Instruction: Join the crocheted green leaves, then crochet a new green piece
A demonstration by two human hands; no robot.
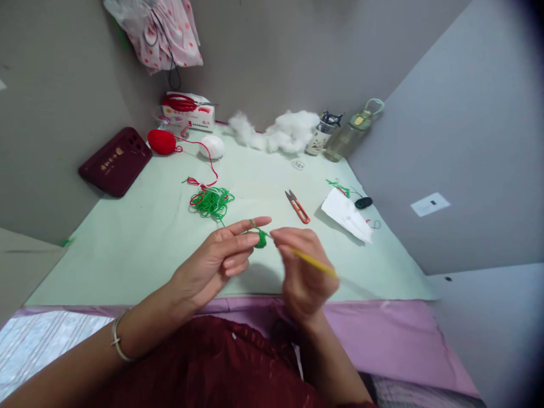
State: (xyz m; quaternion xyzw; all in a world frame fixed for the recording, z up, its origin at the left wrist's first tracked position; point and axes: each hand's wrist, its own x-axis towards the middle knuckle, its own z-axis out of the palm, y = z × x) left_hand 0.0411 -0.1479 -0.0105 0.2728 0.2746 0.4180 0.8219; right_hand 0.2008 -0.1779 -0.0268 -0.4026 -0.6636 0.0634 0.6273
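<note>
My left hand [225,252] pinches a small green crochet piece [261,239] between thumb and fingers, its index finger stretched out with green yarn looped over it. My right hand [306,266] is closed round a crochet hook with a yellow handle [314,262]; the hook's thin tip points at the green piece, and whether it passes through a stitch is too small to tell. The right hand is slightly blurred. From the left hand the yarn runs back to a loose tangle of green yarn [212,203] on the table.
Thread snips [297,207] and a white paper [346,215] lie beyond my right hand. Farther back are a red yarn ball [162,141], a white ball [211,147], fluffy stuffing [293,131], a pen cup [318,139] and a bottle [348,136]. A maroon phone [115,162] leans at left.
</note>
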